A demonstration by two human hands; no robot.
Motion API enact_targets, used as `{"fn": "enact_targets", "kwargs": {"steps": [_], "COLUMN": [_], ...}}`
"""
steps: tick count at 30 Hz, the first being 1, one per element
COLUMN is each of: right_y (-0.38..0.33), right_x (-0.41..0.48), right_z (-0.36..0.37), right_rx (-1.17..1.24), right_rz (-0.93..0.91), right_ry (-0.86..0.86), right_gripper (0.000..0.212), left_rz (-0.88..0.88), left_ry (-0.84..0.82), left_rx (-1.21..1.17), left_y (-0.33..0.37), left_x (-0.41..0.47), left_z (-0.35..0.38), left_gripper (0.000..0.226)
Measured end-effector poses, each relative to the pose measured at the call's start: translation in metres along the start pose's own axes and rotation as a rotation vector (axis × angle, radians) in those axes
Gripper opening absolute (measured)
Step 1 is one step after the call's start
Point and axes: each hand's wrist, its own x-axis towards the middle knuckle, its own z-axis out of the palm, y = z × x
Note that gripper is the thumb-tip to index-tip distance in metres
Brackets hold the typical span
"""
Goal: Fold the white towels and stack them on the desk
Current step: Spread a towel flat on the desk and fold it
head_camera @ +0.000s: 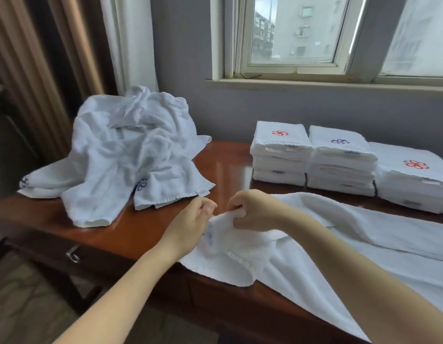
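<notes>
Pinching one end of the white towel (240, 259), left hand (190, 219) and right hand (255, 209) apparently square corners; next, carry it rightward from the grip.

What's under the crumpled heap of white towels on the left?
The glossy reddish-brown wooden desk shows around the crumpled heap of white towels; the heap hides whatever lies beneath it.

A dark wooden desk (230, 167) carries white towels. A spread towel (314, 244) lies long across the desk's near right, its left end bunched and lifted. A crumpled towel heap (131, 155) sits at the desk's left end. Along the desk's far right, side by side: a red-emblem stack (281, 152), a blue-emblem stack (342, 162), a wider stack (414, 177).
</notes>
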Motion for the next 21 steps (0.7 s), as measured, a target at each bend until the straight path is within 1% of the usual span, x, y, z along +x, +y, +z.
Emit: {"fn": "enact_targets", "kwargs": {"steps": [2, 3, 4, 5, 6, 7, 8, 9, 11, 12, 14, 17, 19, 21], "right_y": [0.006, 0.010, 0.013, 0.017, 0.020, 0.023, 0.026, 0.028, 0.033, 0.034, 0.034, 0.035, 0.035, 0.035], "right_x": [0.004, 0.006, 0.007, 0.008, 0.008, 0.008, 0.009, 0.009, 0.009, 0.010, 0.013, 0.022, 0.030, 0.040], "right_z": [-0.010, -0.015, -0.021, -0.027, -0.032, -0.036, -0.040, -0.044, -0.049, -0.052, -0.058, -0.066, -0.068, -0.064], "right_rx": [0.104, 0.159, 0.214, 0.269, 0.320, 0.365, 0.403, 0.435, 0.489, 0.515, 0.558, 0.555, 0.544, 0.504], "right_rz": [0.016, 0.024, 0.034, 0.049, 0.066, 0.086, 0.103, 0.116, 0.125, 0.121, 0.108, 0.095, 0.098, 0.109], "right_ry": [0.136, 0.221, 0.307, 0.395, 0.480, 0.556, 0.616, 0.660, 0.714, 0.736, 0.783, 0.857, 0.872, 0.863], "right_gripper": [0.013, 0.010, 0.010, 0.015, 0.020, 0.024, 0.025, 0.024, 0.021, 0.017, 0.009, 0.008, 0.011, 0.012], "left_rz": [0.009, 0.021, 0.027, 0.025, 0.015, 0.009, 0.006, 0.013, 0.034, 0.042, 0.032, -0.038, -0.115, -0.167], "left_ry": [-0.039, -0.101, -0.182, -0.262, -0.325, -0.369, -0.397, -0.402, -0.354, -0.314, -0.255, -0.201, -0.140, -0.118], "left_rx": [-0.107, -0.171, -0.210, -0.216, -0.205, -0.188, -0.161, -0.143, -0.105, -0.094, -0.119, -0.218, -0.189, -0.241], "left_y": [0.006, 0.009, 0.012, 0.016, 0.020, 0.022, 0.023, 0.024, 0.027, 0.029, 0.033, 0.041, 0.040, 0.029], "left_x": [0.001, 0.002, 0.003, 0.004, 0.004, 0.005, 0.006, 0.007, 0.010, 0.013, 0.021, 0.041, 0.057, 0.072], "left_z": [0.000, -0.001, -0.001, -0.001, -0.001, 0.000, 0.002, 0.004, 0.006, 0.005, -0.005, -0.028, -0.046, -0.058], "left_gripper": [0.057, 0.063, 0.064, 0.063, 0.067, 0.074, 0.075, 0.065, 0.034, 0.026, 0.021, 0.015, 0.018, 0.023]}}
